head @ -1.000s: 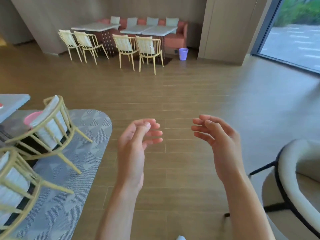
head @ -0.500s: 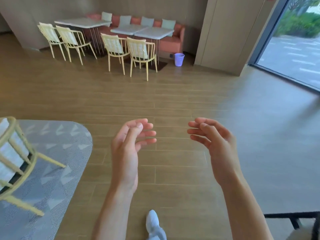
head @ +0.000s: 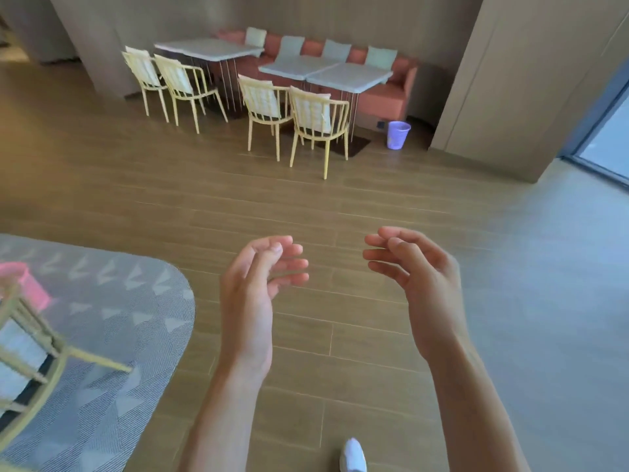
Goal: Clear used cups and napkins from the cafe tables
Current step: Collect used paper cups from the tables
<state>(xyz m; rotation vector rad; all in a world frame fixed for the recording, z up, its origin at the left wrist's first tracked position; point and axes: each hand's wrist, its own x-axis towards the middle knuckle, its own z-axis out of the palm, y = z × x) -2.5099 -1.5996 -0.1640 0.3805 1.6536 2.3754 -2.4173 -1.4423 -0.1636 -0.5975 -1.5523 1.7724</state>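
My left hand [head: 253, 294] and my right hand [head: 417, 284] hover side by side over the wooden floor, fingers loosely curled, holding nothing. Far ahead stand grey-topped cafe tables [head: 350, 76], with a second table [head: 207, 49] to their left; I see no cups or napkins on their tops. A purple bin [head: 397, 135] stands on the floor to the right of the tables, beside the orange bench [head: 384, 97]. A pink bin [head: 25, 282] shows blurred at the left edge.
Several yellow chairs [head: 315, 120] stand in front of the tables. A grey patterned rug [head: 112, 321] with another yellow chair [head: 30, 352] lies at my left. A wall pillar [head: 531, 80] rises at the right. My white shoe [head: 354, 456] shows at the bottom.
The view has moved closer to the far tables and swung left; the armchair at the right has left the view. Both hands keep the same empty, loosely curled pose.
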